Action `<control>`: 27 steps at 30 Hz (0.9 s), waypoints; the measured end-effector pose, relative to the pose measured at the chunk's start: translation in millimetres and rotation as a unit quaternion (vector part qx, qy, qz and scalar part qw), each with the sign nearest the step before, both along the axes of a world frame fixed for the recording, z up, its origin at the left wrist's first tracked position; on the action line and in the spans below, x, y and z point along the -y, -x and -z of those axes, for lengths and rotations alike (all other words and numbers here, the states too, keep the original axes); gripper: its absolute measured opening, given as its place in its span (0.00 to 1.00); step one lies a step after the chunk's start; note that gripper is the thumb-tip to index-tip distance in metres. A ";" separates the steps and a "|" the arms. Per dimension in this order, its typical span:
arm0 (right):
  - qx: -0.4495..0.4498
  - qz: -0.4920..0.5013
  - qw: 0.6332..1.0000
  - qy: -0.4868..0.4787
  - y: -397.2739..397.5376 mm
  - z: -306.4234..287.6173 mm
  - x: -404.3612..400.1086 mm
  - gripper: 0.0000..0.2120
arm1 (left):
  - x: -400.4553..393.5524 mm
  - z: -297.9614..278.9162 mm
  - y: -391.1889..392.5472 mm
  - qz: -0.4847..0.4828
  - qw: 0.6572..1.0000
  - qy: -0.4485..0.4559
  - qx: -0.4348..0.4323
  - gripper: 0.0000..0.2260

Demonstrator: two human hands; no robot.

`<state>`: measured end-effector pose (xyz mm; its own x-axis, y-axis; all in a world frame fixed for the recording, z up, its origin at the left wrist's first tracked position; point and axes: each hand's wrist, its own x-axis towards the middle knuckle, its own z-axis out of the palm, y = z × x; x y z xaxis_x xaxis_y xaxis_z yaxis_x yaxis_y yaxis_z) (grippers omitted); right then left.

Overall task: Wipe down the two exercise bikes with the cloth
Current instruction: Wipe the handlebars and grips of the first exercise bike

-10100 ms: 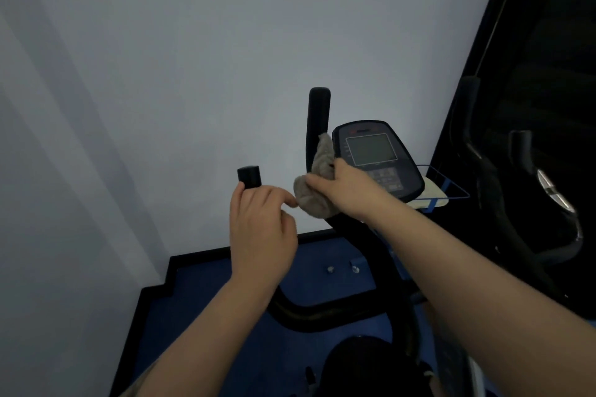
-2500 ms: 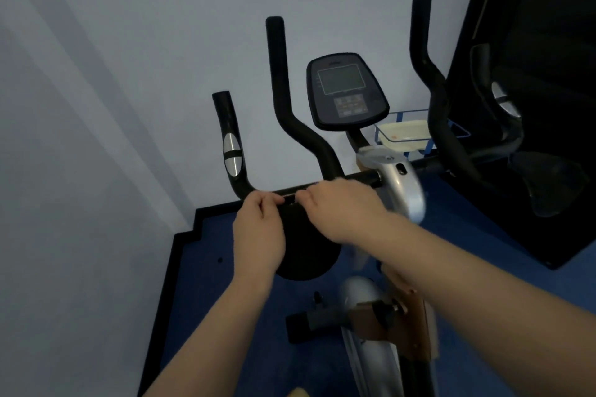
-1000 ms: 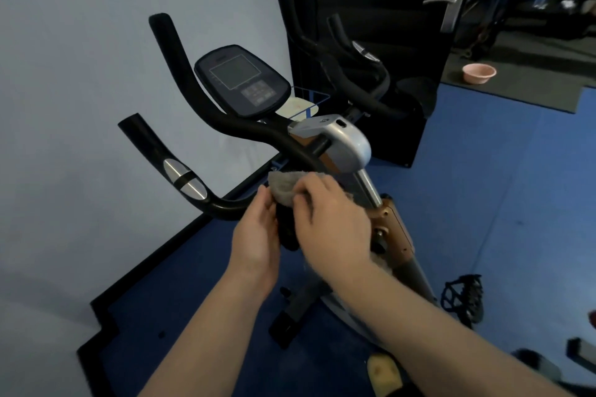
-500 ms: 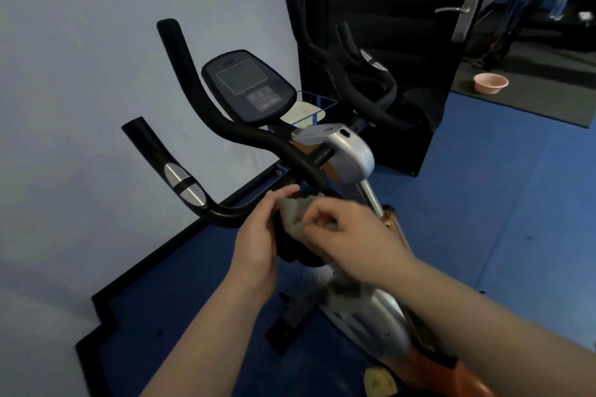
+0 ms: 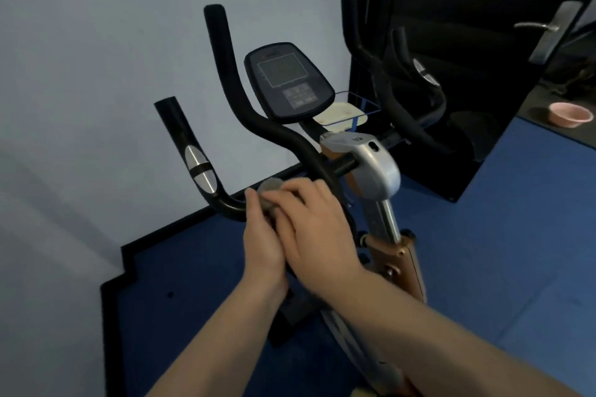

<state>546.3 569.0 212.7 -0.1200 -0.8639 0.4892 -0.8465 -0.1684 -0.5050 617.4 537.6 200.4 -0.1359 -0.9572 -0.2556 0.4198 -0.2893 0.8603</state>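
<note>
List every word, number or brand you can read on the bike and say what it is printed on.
None can be read.
Console: markings around the screen and on the button pad, too blurred.
Silver stem cover: a small round mark, illegible.
Cloth and handlebar: no lettering shows.

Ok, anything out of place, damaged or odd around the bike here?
Nothing stands out. Both hands, left and right, hold the cloth at the handlebar; the console looks intact. A pink bowl sits on the floor beyond the doorway, upright.
</note>
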 end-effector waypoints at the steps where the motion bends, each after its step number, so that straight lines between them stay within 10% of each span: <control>1: 0.012 -0.005 1.000 -0.013 -3.1 -0.5 -0.7 0.12 | 0.9 0.5 -1.7 0.006 1.000 0.005 0.006 0.26; 6: 0.058 -0.150 0.983 -0.083 31.3 -16.2 -19.1 0.12 | 5.0 -10.4 -11.1 -0.001 0.982 0.119 0.147 0.22; 12: 0.092 -0.010 0.994 0.056 81.8 -58.1 54.3 0.11 | 37.2 -31.7 11.6 0.010 0.901 0.205 0.382 0.07; 17: 0.080 -0.030 0.992 -0.087 82.0 1.7 87.4 0.14 | 44.2 -18.6 25.9 0.122 0.673 0.209 0.699 0.16; 22: -0.225 -0.049 0.965 -0.124 110.1 4.1 102.9 0.15 | 38.1 -17.5 25.2 0.112 0.639 0.224 0.727 0.16; 27: -0.304 -0.036 0.942 -0.136 114.6 4.7 98.0 0.15 | 34.7 -20.4 24.4 0.108 0.651 0.217 0.719 0.16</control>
